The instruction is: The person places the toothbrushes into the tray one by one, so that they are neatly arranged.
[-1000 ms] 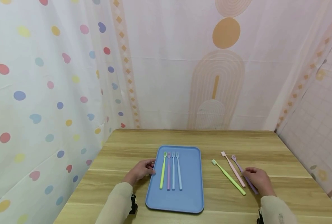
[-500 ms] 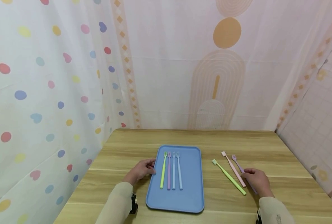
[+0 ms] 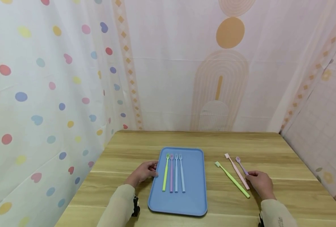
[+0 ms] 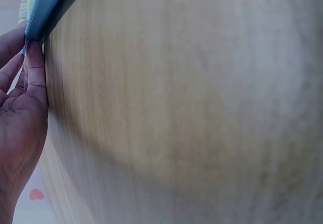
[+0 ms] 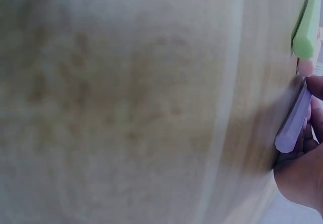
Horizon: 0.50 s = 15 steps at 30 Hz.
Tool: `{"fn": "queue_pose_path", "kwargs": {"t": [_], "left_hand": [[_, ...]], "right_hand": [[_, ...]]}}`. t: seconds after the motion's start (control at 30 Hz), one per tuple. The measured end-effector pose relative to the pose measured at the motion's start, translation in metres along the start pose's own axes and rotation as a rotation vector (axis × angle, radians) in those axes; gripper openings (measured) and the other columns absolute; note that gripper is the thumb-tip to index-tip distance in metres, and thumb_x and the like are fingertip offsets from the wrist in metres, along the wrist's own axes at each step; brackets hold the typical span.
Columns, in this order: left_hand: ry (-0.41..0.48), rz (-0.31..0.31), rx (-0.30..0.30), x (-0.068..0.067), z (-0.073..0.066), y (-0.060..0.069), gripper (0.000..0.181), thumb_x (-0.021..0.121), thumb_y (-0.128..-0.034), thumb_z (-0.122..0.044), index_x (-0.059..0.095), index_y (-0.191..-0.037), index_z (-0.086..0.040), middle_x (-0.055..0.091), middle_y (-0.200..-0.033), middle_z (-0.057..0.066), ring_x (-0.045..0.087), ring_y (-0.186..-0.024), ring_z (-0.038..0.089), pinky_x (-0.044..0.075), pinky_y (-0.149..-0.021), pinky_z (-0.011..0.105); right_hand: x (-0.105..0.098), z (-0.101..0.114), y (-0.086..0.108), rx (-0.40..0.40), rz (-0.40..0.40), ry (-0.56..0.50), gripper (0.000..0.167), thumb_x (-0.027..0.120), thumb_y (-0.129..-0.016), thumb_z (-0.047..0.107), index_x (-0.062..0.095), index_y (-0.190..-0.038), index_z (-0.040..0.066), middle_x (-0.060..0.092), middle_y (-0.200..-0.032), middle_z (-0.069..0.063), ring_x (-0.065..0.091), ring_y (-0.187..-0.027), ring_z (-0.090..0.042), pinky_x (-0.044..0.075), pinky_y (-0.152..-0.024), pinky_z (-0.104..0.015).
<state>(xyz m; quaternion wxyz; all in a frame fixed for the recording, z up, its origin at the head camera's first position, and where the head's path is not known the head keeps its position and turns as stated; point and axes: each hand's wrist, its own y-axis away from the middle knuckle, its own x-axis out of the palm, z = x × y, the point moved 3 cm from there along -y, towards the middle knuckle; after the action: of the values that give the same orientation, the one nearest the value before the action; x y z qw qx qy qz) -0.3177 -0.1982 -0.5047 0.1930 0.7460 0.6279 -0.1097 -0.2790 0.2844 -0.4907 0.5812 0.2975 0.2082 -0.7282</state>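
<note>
My left hand [image 3: 143,172] pinches the left rim of a blue tray [image 3: 179,203], thumb on top; in the left wrist view the fingers [image 4: 35,70] meet the tray's edge [image 4: 48,7]. A yellow-green toothbrush [image 3: 165,176], a purple-pink toothbrush [image 3: 171,176] and two light blue toothbrushes [image 3: 176,176] lie side by side in it, heads away from me. At the right, my right hand [image 3: 260,183] holds a purple toothbrush [image 3: 242,166] between thumb and fingers. Its handle end [image 5: 290,133] shows in the right wrist view, low over the table; its lower part is hidden in the head view.
Left of the right hand, a pink toothbrush [image 3: 238,173] and a light green toothbrush [image 3: 233,179] lie slanted on the wooden table [image 3: 224,142]. Patterned curtains [image 3: 168,78] stand behind and at both sides.
My right hand's fingers have closed on the purple toothbrush, and its handle has gone out of sight behind the hand. The left hand and tray have stayed in place.
</note>
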Motion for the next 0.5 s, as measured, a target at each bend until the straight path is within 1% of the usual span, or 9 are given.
{"fn": "queue_pose_path", "kwargs": {"t": [0.13,0.27,0.4,0.5], "left_hand": [[0.0,0.003,0.001,-0.0001,0.0003,0.0001,0.06,0.072,-0.0814,0.011,0.053,-0.138,0.006,0.058,-0.104,0.011,0.052,-0.094,0.024,0.047,-0.08,0.033],[-0.001,0.007,0.005,-0.0003,0.0009,0.0003,0.06,0.072,-0.0813,0.011,0.053,-0.138,0.006,0.058,-0.104,0.012,0.052,-0.094,0.024,0.047,-0.079,0.032],[0.012,0.009,0.014,-0.0001,0.0011,0.0002,0.061,0.072,-0.0806,0.012,0.052,-0.138,0.008,0.057,-0.103,0.012,0.051,-0.093,0.024,0.047,-0.077,0.031],[0.026,0.008,0.018,0.0003,0.0009,0.0006,0.062,0.071,-0.0799,0.013,0.052,-0.138,0.008,0.057,-0.102,0.012,0.052,-0.092,0.023,0.046,-0.076,0.03]], "right_hand": [[0.0,0.0006,0.0003,-0.006,-0.007,0.022,0.033,0.064,-0.091,0.018,0.068,-0.107,-0.011,0.068,-0.101,-0.024,0.061,-0.089,-0.034,0.041,-0.074,-0.041],[-0.0007,-0.0008,-0.0003,-0.009,-0.014,0.019,0.034,0.064,-0.091,0.019,0.069,-0.108,-0.01,0.068,-0.102,-0.024,0.061,-0.089,-0.034,0.041,-0.073,-0.041],[-0.0031,-0.0014,-0.0004,-0.006,-0.019,-0.009,0.035,0.063,-0.091,0.019,0.069,-0.109,-0.009,0.069,-0.1,-0.023,0.061,-0.087,-0.032,0.042,-0.07,-0.037],[-0.0058,0.0003,-0.0005,-0.004,-0.007,-0.04,0.035,0.062,-0.091,0.019,0.069,-0.11,-0.01,0.069,-0.1,-0.022,0.06,-0.086,-0.03,0.042,-0.067,-0.034]]}}
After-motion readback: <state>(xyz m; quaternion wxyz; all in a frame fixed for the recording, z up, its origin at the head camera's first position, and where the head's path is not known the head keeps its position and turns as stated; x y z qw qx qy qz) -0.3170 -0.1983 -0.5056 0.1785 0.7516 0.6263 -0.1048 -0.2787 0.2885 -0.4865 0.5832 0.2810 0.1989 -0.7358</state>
